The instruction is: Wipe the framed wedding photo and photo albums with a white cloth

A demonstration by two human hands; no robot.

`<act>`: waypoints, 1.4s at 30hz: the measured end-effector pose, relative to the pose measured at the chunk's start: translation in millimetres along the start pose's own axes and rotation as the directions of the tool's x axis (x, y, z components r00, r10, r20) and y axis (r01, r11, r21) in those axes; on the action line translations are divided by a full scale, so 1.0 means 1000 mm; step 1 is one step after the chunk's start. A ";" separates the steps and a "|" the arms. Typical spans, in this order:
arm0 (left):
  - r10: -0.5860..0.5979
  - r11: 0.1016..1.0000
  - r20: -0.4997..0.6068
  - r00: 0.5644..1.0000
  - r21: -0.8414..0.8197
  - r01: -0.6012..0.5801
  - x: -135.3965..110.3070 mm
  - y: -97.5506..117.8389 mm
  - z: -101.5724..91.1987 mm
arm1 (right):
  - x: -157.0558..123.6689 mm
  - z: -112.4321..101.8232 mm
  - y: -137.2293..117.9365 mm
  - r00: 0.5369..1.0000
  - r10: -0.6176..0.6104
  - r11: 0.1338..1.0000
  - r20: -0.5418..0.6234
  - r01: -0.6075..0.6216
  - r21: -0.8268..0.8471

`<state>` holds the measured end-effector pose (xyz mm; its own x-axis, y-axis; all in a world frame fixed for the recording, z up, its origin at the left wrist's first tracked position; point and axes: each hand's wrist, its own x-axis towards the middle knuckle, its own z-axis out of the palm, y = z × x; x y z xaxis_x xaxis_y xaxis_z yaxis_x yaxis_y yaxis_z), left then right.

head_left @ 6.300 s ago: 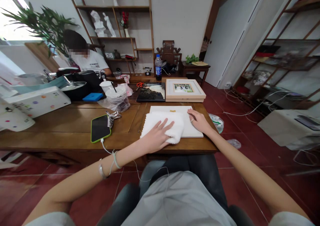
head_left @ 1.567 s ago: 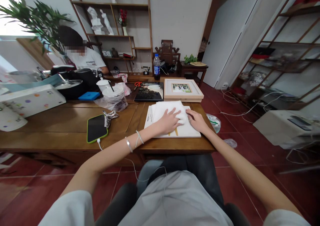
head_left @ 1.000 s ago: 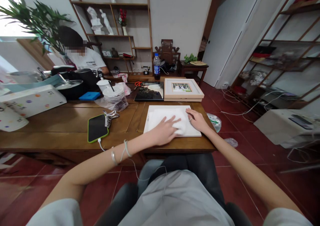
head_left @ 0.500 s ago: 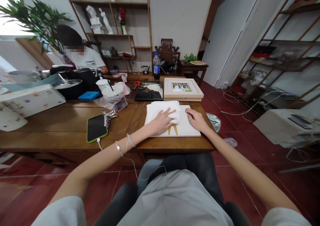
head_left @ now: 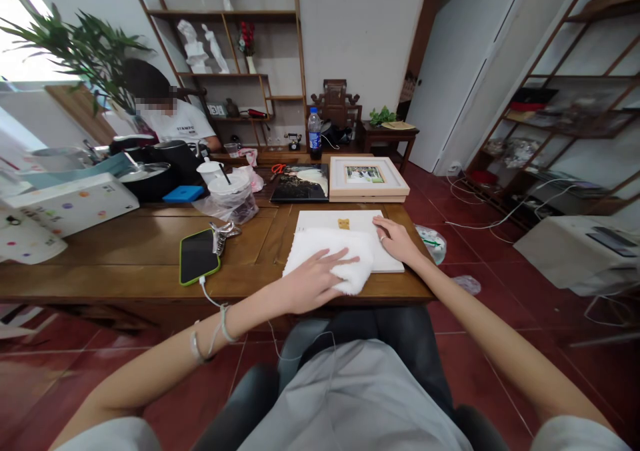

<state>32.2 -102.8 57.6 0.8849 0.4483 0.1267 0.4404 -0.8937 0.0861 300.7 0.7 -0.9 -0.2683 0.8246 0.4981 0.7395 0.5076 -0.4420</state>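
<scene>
A white fluffy towel (head_left: 357,254) lies over the near left part of a white board (head_left: 320,219), which has a small golden-brown shape (head_left: 344,224) showing near its far edge. My left hand (head_left: 317,279) presses down on the towel, palm down with the fingers spread. On the board's right side rests my right hand (head_left: 396,240), its fingers stretched out and touching the surface. The towel hides the rest of the board's picture.
Behind the board are a black picture panel (head_left: 301,183) and a pale framed photo (head_left: 370,179). A charging phone (head_left: 199,256), a lidded cup in a plastic bag (head_left: 229,188) and a blue box (head_left: 183,193) stand left. Another person (head_left: 173,123) sits at the far left.
My left hand has drawn the towel toward me, down to the board's near edge. The far part of the board with the golden-brown shape is now uncovered. My right hand has stayed in place.
</scene>
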 end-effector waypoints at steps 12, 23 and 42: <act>-0.215 0.976 -0.130 0.968 -0.058 0.209 0.075 -0.105 0.012 | -0.001 -0.002 -0.001 1.000 0.016 1.000 0.023 -0.016 0.003; -0.349 0.936 -0.089 0.933 0.008 0.351 0.051 -0.080 0.019 | 0.000 -0.002 -0.003 0.999 0.028 1.000 0.032 -0.028 -0.007; -0.108 0.992 0.094 0.990 -0.057 0.113 -0.031 -0.005 -0.012 | -0.001 -0.001 0.000 1.000 0.011 1.000 0.019 -0.011 -0.015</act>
<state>0.9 -111.9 64.7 0.8426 0.5380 0.0230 0.5285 -0.8344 0.1562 301.6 0.0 -1.2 -0.2713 0.8349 0.4789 0.7518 0.4945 -0.4362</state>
